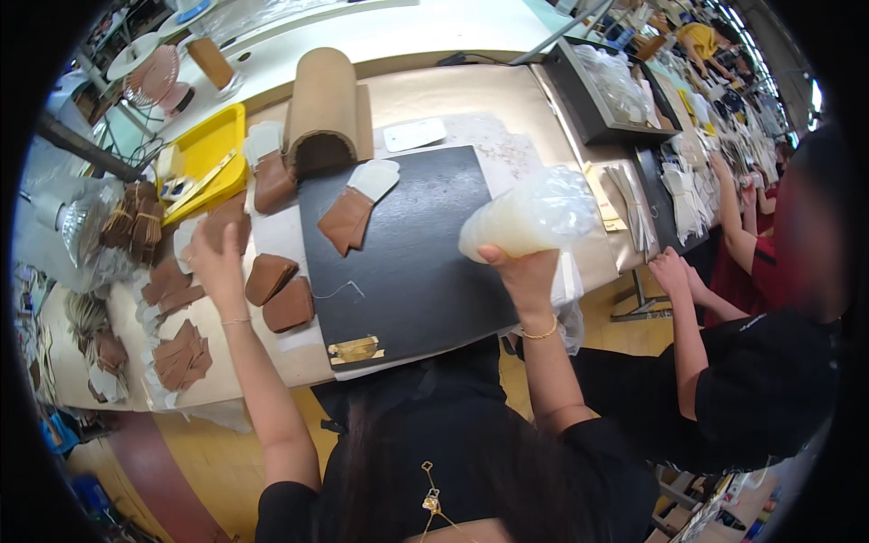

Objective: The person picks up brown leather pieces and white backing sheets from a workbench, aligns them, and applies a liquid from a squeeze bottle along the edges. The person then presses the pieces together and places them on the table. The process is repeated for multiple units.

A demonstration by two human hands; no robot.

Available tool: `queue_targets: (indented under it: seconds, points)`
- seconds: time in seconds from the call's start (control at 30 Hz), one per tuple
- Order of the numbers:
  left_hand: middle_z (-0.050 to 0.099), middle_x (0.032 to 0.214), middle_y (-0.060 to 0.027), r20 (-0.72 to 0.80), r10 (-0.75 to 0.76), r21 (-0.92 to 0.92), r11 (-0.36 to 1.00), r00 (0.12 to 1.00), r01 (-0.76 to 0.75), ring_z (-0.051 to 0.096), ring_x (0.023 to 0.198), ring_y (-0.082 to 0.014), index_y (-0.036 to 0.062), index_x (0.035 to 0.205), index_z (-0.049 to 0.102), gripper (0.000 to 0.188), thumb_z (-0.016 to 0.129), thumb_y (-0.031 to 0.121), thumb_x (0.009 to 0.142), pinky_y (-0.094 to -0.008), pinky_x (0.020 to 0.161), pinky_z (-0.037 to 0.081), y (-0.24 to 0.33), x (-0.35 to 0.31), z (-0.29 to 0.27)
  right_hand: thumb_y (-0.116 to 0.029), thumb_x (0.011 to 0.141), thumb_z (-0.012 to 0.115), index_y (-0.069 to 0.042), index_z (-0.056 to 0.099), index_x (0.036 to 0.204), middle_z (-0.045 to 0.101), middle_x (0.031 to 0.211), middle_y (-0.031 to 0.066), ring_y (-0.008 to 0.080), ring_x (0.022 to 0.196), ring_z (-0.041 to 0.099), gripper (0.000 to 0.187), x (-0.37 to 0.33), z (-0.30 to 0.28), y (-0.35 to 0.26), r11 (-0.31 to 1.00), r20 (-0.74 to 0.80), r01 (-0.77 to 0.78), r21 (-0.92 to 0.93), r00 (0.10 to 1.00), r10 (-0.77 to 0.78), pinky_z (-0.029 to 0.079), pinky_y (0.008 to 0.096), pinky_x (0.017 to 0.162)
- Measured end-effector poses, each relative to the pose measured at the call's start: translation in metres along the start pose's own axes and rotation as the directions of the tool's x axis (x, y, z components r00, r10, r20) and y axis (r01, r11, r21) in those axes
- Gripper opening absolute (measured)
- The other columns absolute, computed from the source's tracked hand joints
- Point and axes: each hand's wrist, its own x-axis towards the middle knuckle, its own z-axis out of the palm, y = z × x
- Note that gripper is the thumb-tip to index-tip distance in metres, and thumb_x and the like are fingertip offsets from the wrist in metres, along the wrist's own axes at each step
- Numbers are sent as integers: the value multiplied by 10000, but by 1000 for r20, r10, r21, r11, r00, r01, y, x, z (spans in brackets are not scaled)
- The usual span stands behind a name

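In my right hand (523, 282) is a clear plastic bottle (520, 217) with whitish contents, tilted above the right side of a black board (416, 271). My left hand (217, 267) reaches over the left of the table with its fingers apart, touching or just above brown leather-like pieces (228, 215). A small fan of brown pieces with pale tabs (348, 220) lies on the board. Just right of my left wrist are two small brown stacks, one rounded (270, 278) and one squarer (288, 306). Another brown pile (184, 356) is spread left of my forearm.
A brown half-tube (323, 100) stands behind the board, beside a yellow tray (208, 163). Tied brown bundles (133, 217) lie far left. At the back right sits a black box (611, 90) with plastic bags. A co-worker's hands (674, 276) are close on my right.
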Motion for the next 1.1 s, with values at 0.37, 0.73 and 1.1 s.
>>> queue_targets:
  seconds: [0.37, 0.73, 1.1]
  points:
    - [581, 990, -161, 420, 408, -162, 913, 811, -375, 544, 951, -337, -3, 1058, 660, 340, 721, 176, 776, -398, 862, 435, 135, -41, 74, -457, 627, 846, -30, 656, 1044, 635, 1111, 137, 258, 942, 673, 625, -3, 0, -6, 997, 122, 72, 31, 990, -76, 539, 344, 807]
    - [615, 885, -122, 373, 441, -162, 897, 816, -410, 578, 858, -306, 11, 961, 660, 196, 690, 92, 785, -405, 784, 444, 132, -46, 79, -605, 619, 794, 46, 460, 1190, 647, 963, 164, 308, 863, 686, 929, -4, 2, 10, 996, 104, 61, -61, 993, -54, 560, 340, 715]
    - [573, 801, -130, 462, 341, -212, 939, 819, -271, 561, 784, -294, -4, 886, 598, 147, 674, 44, 771, -387, 731, 440, 134, -40, 80, -646, 598, 780, 24, 472, 1187, 641, 939, 155, 334, 829, 677, 944, -4, -2, 9, 985, 80, 118, -124, 991, -109, 557, 355, 689]
